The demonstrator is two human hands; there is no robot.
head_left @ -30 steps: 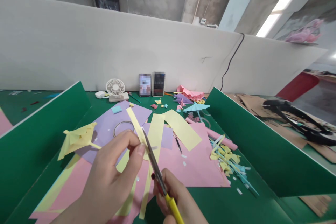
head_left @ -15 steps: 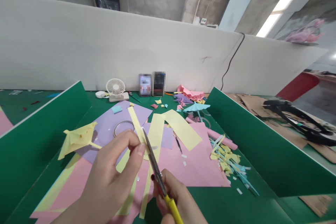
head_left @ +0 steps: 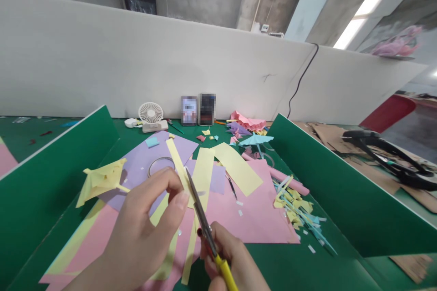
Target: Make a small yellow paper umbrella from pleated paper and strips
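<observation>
My left hand (head_left: 146,218) is closed, thumb and forefinger pinching a narrow yellow paper strip (head_left: 175,154) that points up and away. A pair of scissors (head_left: 206,228) with a yellow handle is gripped in my right hand (head_left: 232,254). The blades lie along the right edge of the strip, close to my left fingertips. Under and beyond the hands are wider yellow paper pieces (head_left: 238,168), a purple sheet (head_left: 136,154) and a pink sheet (head_left: 252,223). A ring-shaped band (head_left: 160,163) rests on the purple sheet, partly covered by my left hand.
Green dividers (head_left: 61,154) stand left and right (head_left: 348,204). A small white fan (head_left: 150,116) and two phones (head_left: 189,111) are at the back. A yellow paper umbrella (head_left: 102,179) sits left. A blue paper umbrella (head_left: 256,139) and paper scraps (head_left: 297,204) lie right.
Very little differs. My left thumb and the scissors have shifted slightly; the strip keeps nearly the same position.
</observation>
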